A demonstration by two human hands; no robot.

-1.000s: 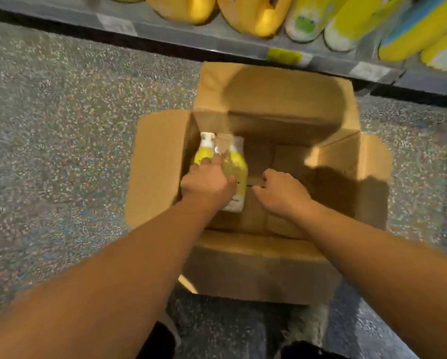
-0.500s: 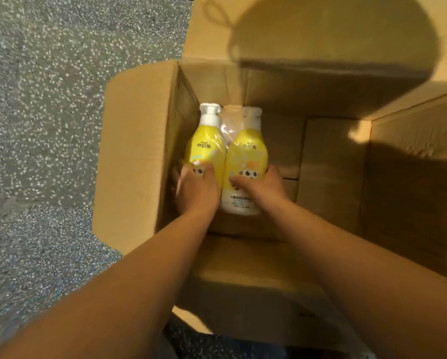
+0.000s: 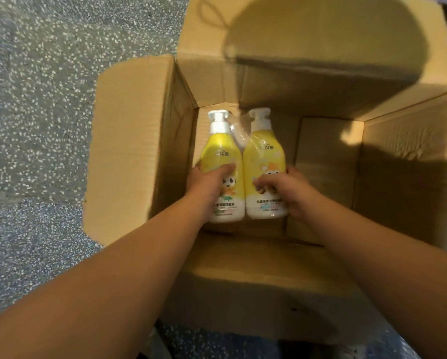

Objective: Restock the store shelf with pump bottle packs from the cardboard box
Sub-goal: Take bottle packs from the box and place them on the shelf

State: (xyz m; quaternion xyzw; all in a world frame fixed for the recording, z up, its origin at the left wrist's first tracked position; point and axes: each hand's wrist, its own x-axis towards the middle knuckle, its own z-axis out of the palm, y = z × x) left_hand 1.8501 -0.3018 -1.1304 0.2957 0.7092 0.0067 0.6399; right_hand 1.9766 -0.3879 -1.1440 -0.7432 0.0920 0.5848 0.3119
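One pump bottle pack (image 3: pixel 262 158), two yellow bottles in clear wrap, is gripped at the far-left corner inside the cardboard box (image 3: pixel 129 151). It is held by the left hand (image 3: pixel 206 185) and right hand (image 3: pixel 289 193), one bottle each. No other pack is seen. Shelf out of view; lift-out and shelving judged outstanding.

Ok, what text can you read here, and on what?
"儿童": start of the lower line on the right yellow plastic pump bottle; the rest blurred.
Lower line on the left yellow plastic pump bottle: blurred, partly behind the left hand.
Brand characters below both necks: too blurred.
Brown cardboard box: no print shows.
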